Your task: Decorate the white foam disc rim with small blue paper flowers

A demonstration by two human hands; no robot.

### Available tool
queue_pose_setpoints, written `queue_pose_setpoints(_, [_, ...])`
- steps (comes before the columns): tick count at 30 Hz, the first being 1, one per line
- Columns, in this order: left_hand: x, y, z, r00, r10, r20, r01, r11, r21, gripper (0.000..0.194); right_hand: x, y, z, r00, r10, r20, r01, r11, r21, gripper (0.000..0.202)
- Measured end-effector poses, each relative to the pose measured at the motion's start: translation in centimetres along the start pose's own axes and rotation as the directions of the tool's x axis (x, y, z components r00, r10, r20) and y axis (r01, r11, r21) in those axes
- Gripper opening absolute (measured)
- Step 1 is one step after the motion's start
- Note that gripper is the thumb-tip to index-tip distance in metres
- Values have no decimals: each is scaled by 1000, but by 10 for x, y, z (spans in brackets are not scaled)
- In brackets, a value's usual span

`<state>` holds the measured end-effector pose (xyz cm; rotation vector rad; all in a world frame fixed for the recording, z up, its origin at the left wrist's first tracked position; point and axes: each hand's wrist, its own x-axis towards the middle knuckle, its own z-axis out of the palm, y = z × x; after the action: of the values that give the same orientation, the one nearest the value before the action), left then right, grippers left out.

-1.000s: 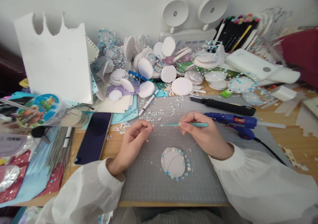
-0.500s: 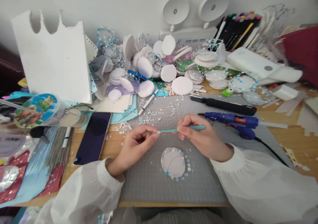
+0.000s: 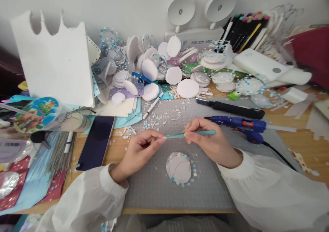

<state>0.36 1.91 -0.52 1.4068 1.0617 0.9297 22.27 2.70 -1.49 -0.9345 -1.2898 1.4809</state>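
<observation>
1. Right hand (image 3: 212, 143) pinches tweezers (image 3: 177, 135) pen-style, likely for control.
2. Left hand (image 3: 141, 152), thumb and finger nearly together, meets their tips (any grip, I can't tell).
3. Star-edged disc (image 3: 180, 169) lies nearby, seemingly for easy reach.

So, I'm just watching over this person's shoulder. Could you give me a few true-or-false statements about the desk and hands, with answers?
1. The right hand holds a slim teal tool. True.
2. The tool's tip is well clear of the left hand. False: it is at that hand's fingertips.
3. The left hand grips the blue glue gun. False: it lies on the grey mat.
4. A white disc edged with blue bits lies on the mat. True.
5. The phone lies right of the mat. False: it lies left of it.
</observation>
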Motion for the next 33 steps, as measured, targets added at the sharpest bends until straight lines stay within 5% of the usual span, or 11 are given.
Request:
queue_pose_setpoints(14, [-3,-1,-2,999,-15,33,14,999,40,19,0,-4,1,999,-16,-38,18,999,36,19])
queue_pose_setpoints(18, [-8,1,-3,981,13,193,-36,992,119,23,0,-7,2,995,-41,-90,46,997,59,18])
queue_pose_setpoints(23, [-10,2,0,867,215,450,-358,896,262,20,0,-8,5,992,-54,-112,60,997,51,19])
queue_pose_setpoints(26, [-10,1,2,839,220,498,-401,868,293,18,-2,-8,8,990,-70,-120,77,996,53,19])
queue_pose_setpoints(33, [-11,-3,2,851,151,504,-352,875,332,26,-17,-37,5,944,-220,-245,222,975,-17,15])
